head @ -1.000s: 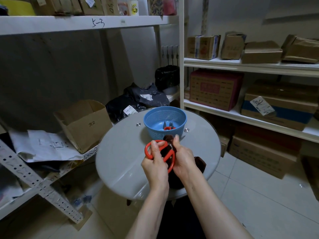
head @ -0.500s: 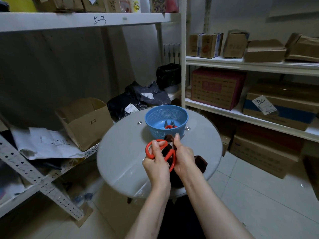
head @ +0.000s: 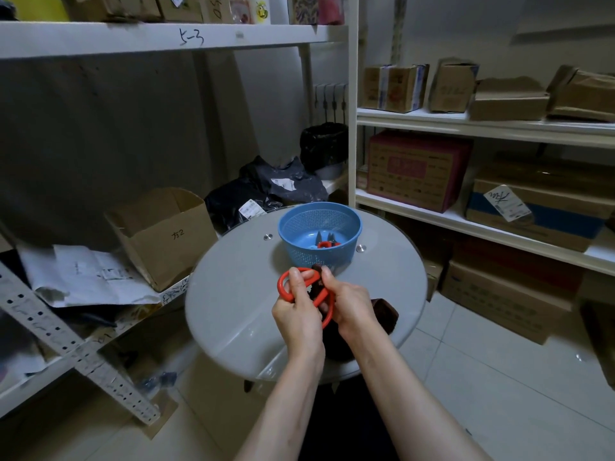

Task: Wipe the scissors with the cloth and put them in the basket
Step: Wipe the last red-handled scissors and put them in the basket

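Note:
My left hand [head: 296,314] grips the orange handles of a pair of scissors [head: 287,290] above the near half of the round grey table [head: 233,314]. My right hand [head: 349,306] holds a dark brown cloth [head: 386,314] wrapped around the blades, which are hidden. The cloth's tip pokes out above my right fingers. Just beyond my hands stands a blue mesh basket [head: 293,224], and another pair of orange-handled scissors [head: 327,244] lies inside it.
An open cardboard box [head: 163,234] and loose papers [head: 83,277] lie on the low shelf at left. Dark plastic bags [head: 263,191] sit behind the table. Shelves with cardboard boxes [head: 416,171] stand close on the right. Tiled floor lies below.
Both hands stay together over the table with the scissors and cloth, shifting only slightly. The view has tilted a little.

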